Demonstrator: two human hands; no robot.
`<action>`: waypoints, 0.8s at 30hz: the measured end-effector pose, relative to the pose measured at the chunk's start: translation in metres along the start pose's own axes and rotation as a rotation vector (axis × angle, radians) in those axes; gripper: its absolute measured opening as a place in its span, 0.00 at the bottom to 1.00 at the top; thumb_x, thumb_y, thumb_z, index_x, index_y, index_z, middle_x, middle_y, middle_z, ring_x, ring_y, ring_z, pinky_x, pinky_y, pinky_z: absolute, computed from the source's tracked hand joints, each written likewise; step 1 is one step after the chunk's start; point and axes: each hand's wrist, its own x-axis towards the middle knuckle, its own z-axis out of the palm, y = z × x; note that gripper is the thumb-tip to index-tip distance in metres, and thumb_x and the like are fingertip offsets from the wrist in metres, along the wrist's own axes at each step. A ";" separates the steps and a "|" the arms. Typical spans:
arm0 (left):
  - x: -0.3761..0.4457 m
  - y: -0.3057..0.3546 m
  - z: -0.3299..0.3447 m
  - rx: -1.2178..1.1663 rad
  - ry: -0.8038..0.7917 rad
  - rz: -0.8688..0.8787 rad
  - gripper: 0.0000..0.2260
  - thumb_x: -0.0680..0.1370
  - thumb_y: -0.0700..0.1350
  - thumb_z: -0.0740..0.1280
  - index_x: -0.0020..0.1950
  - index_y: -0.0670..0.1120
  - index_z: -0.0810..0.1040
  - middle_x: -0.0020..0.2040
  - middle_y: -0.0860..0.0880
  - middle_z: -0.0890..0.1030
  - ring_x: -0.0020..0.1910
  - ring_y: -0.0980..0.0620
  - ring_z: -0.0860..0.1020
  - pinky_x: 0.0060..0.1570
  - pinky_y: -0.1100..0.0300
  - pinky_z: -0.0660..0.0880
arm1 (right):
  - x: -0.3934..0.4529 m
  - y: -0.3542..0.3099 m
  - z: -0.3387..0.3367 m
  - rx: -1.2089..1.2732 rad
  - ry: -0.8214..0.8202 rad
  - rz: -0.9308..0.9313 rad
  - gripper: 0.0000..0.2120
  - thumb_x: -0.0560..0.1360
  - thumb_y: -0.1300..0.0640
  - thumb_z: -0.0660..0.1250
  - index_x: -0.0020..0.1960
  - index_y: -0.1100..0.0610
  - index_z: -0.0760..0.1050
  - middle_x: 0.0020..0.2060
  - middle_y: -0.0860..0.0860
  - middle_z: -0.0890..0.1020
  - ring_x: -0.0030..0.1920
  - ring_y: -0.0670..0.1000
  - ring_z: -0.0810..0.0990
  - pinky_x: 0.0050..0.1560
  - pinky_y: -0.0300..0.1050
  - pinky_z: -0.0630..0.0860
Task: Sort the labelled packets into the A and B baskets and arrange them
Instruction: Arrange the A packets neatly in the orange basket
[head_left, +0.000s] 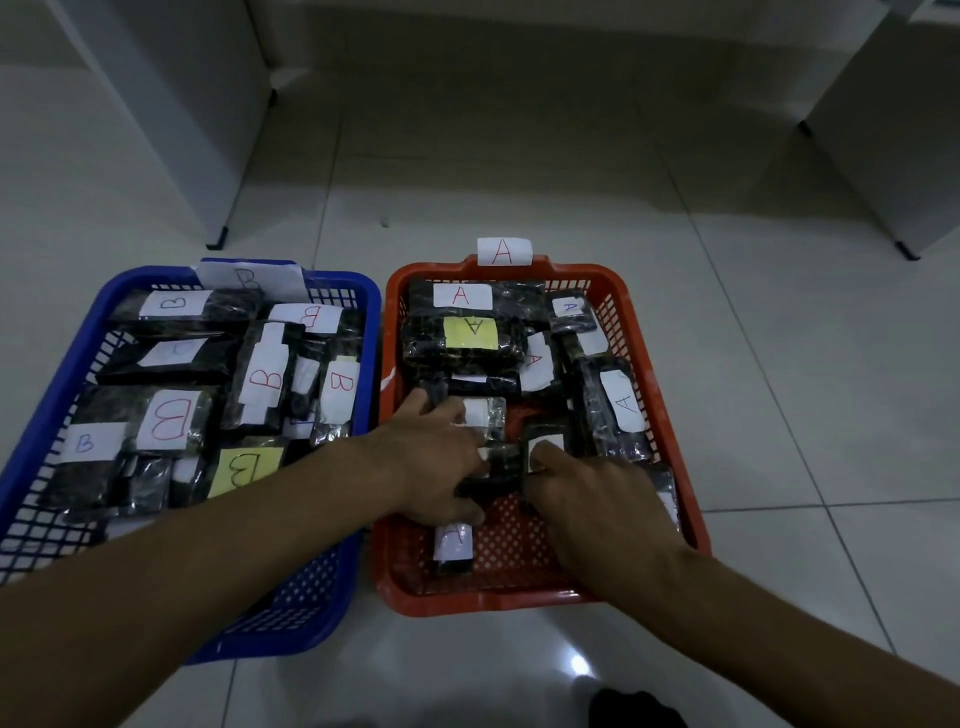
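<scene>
Item: dark packet (496, 470), mid red basket (652, 291), long axis lying left to right between my hands; left hand (434, 462) grips its left end, right hand (597, 499) pinches its right end, both equally near.

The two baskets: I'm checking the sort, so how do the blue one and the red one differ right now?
The blue basket carries a B tag and B-labelled packets; the red basket carries an A tag and A-labelled packets. Both hands, left hand and right hand, work in the red basket, none in the blue. The red basket shows bare floor at its near end; the blue looks fuller. Both are slotted plastic, side by side on the tiles.
</scene>
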 end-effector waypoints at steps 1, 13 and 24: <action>-0.001 -0.001 0.001 -0.010 0.012 -0.001 0.23 0.78 0.65 0.59 0.64 0.53 0.77 0.71 0.53 0.69 0.72 0.46 0.56 0.66 0.44 0.53 | 0.001 0.000 0.001 -0.016 -0.020 -0.010 0.12 0.76 0.60 0.66 0.59 0.53 0.78 0.61 0.50 0.74 0.52 0.54 0.81 0.50 0.50 0.77; 0.010 0.010 0.006 0.117 0.177 -0.157 0.26 0.73 0.64 0.66 0.61 0.47 0.73 0.60 0.49 0.75 0.67 0.46 0.63 0.67 0.45 0.55 | 0.016 0.012 0.012 -0.287 -0.031 0.069 0.24 0.77 0.48 0.64 0.70 0.56 0.66 0.66 0.57 0.72 0.68 0.59 0.66 0.70 0.59 0.59; 0.009 0.002 0.007 0.124 0.243 -0.142 0.21 0.74 0.61 0.66 0.60 0.49 0.76 0.57 0.52 0.77 0.65 0.48 0.63 0.64 0.47 0.57 | 0.020 0.006 0.018 -0.325 -0.036 0.192 0.30 0.66 0.43 0.74 0.63 0.53 0.73 0.57 0.57 0.77 0.61 0.59 0.70 0.62 0.60 0.56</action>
